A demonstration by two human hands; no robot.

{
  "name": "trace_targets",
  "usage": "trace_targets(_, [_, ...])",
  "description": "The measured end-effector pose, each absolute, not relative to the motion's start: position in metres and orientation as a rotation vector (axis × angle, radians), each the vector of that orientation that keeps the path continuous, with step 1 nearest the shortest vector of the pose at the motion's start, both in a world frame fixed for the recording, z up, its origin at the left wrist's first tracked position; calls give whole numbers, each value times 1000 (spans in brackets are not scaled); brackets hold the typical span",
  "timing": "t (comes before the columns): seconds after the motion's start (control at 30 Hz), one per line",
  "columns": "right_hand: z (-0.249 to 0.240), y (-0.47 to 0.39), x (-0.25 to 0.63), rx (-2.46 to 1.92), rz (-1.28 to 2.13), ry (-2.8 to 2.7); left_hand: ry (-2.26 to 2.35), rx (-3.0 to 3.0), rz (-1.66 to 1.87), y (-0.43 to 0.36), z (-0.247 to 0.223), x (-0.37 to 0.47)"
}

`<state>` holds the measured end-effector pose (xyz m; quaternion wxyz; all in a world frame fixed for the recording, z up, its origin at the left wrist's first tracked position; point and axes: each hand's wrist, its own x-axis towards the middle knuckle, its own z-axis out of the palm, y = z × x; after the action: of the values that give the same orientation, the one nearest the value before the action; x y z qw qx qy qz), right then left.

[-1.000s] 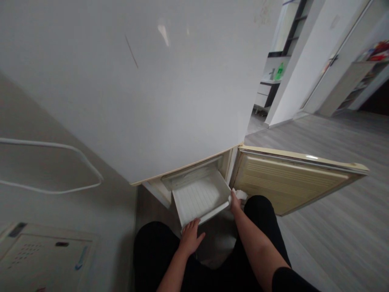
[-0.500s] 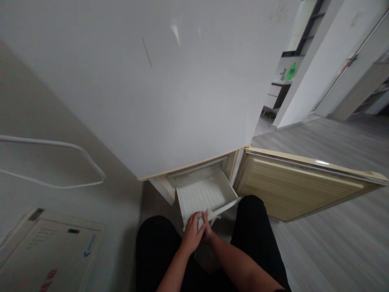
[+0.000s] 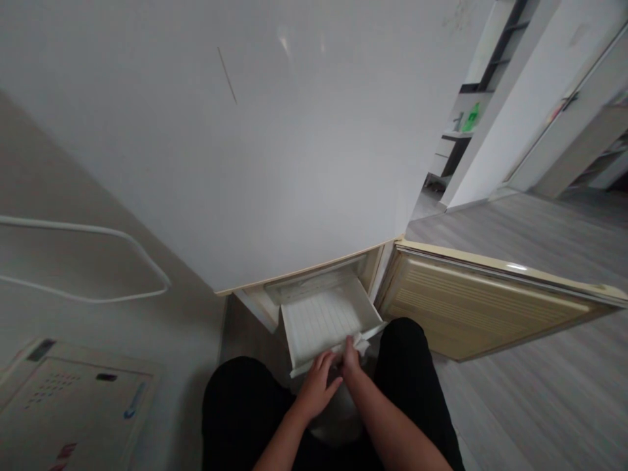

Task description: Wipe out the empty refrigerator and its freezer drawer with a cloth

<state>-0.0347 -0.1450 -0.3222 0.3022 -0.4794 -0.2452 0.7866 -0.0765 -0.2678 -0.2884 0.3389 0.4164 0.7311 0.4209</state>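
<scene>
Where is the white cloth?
In the head view, the white cloth is in the right hand, at the front edge of the drawer, right of the left hand.

The white drawer (image 3: pixel 318 320) and yellowish door (image 3: pixel 471 311) show parallel lines.

Wall box (image 3: pixel 78 418) bears blue logo (image 3: pixel 133 401), red lettering (image 3: pixel 63 456); neither legible.

At twelve o'clock, a smooth, glossy panel (image 3: pixel 304 144) throws back light. At six, the drawer (image 3: pixel 318 320) looks like plastic, its base ribbed. The wad (image 3: pixel 362 345) at five is crumpled and matt, cloth or paper, I cannot tell. Toward half past three, the door lining (image 3: pixel 481 301) seems moulded plastic, ridged; at four, a matt, wood-look floor (image 3: pixel 540 405)
</scene>
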Motion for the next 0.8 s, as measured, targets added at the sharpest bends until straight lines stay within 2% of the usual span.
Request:
trace_targets(0.1, [-324, -116, -23, -1311, 2092, -559, 1618, 437, 1335, -258, -292, -69])
trace_targets(0.2, [-322, -111, -15, -1396, 2099, -482, 1420, -11, 1363, -240, -299, -61])
trace_targets(0.37, [-309, -108, -5, -1557, 1683, -450, 1181, -249, 1486, -209, -307, -48])
trace_targets(0.63, [-267, -38, 50, -1267, 1327, -790, 1082, -608, 1715, -208, -313, -47])
trace_targets(0.8, [-285, -33, 54, -1334, 1633, -811, 1040, -693, 1776, -190, -315, -41])
